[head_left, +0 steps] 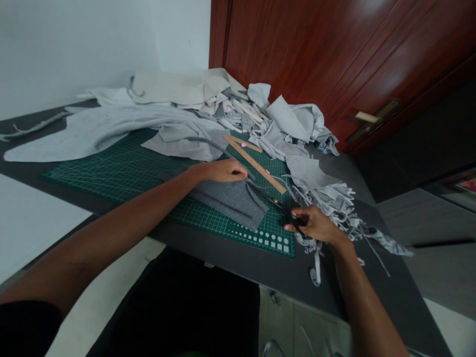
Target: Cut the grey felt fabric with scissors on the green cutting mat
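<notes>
My left hand (223, 171) lies on a dark grey fabric piece (226, 203), its fingers closed together and pressing the cloth onto a green cutting mat (122, 171). My right hand (310, 224) grips black-handled scissors (277, 203), whose blades reach left towards the fabric's upper edge, close to my left fingertips. A wooden ruler (255, 163) lies diagonally on the mat just beyond the scissors, apart from both hands. The blade tips are hard to make out against the dark cloth.
Heaps of pale grey cloth (111, 134) and cut strips (327, 203) cover the back and right of the dark table (238, 258). A dark red wooden door (297, 54) with a brass handle stands to the right. The table's near edge runs below my arms.
</notes>
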Demonstrator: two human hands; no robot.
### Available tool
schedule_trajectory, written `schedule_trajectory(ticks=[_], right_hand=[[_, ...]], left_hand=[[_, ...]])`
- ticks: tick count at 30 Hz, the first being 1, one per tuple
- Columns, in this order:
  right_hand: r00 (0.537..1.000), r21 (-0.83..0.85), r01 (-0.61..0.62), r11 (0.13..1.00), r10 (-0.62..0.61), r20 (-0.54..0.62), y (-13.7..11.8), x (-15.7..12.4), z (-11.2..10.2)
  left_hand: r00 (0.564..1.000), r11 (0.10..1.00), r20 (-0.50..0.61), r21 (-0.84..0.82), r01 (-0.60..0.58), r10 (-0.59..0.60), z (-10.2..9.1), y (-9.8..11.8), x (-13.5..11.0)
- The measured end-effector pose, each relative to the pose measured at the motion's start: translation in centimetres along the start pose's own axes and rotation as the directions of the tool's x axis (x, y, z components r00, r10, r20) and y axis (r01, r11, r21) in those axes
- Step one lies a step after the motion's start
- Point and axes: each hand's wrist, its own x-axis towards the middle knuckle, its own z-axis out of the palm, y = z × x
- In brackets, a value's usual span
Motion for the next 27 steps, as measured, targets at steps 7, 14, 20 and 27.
schedule_trajectory(ticks=[7, 14, 20, 27], right_hand=[[1.000, -0.014, -0.003, 1.000, 0.003, 0.001, -0.10, 0.03, -0.09], [1.000, -0.029, 0.009, 1.000, -0.009, -0.004, -0.28, 0.05, -0.13], [1.000, 0.008, -0.001, 1.000, 0.001, -0.001, -0.01, 0.01, -0.02], [1.000, 0.001, -0.006, 1.000, 0.006, 0.008, -0.40, 0.02, -0.17]], left_hand=[[1.000, 1.000, -0.012, 0.000, -0.011, 0.011, 0.05, 0.03, 0.04], [1.000, 1.000, -0.020, 0.002, -0.010, 0.010, 0.09, 0.00, 0.03], [1.000, 1.000, -0.014, 0.013, -0.006, 0.006, 0.08, -0.12, 0.03], [1.000, 1.000, -0.005, 0.017, -0.007, 0.007, 0.04, -0.10, 0.03]])
